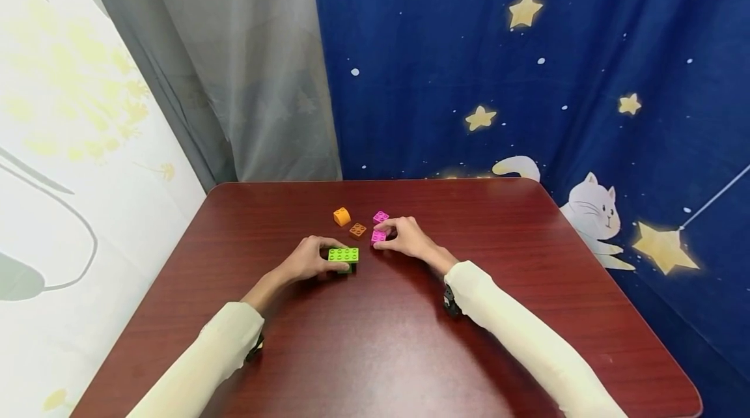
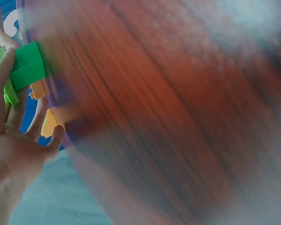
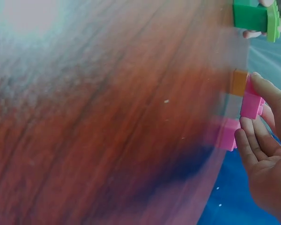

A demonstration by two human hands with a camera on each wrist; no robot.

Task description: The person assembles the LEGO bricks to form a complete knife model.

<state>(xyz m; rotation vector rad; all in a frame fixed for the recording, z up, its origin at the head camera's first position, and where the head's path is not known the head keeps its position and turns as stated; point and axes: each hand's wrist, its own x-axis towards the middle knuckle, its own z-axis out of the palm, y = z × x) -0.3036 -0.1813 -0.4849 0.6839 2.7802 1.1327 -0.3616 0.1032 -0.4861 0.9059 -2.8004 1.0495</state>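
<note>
My left hand [image 1: 305,259] grips a light green toy building brick [image 1: 343,254] between thumb and fingers. Under that brick sits a darker green block [image 2: 29,64], joined to it, as the left wrist view shows. Further right, my right hand [image 1: 411,239] pinches a pink brick [image 3: 252,104] with studs on top. Just behind it on the table lies a second pink brick [image 1: 381,217], near the right fingers. Between the hands and a little further back is a brown-orange brick [image 1: 358,230].
A yellow-orange brick with a curved top [image 1: 342,216] lies behind the left hand. The dark red wooden table [image 1: 375,353] has rounded corners. A grey curtain [image 1: 275,66] and a blue starry curtain [image 1: 422,92] hang beyond its far edge.
</note>
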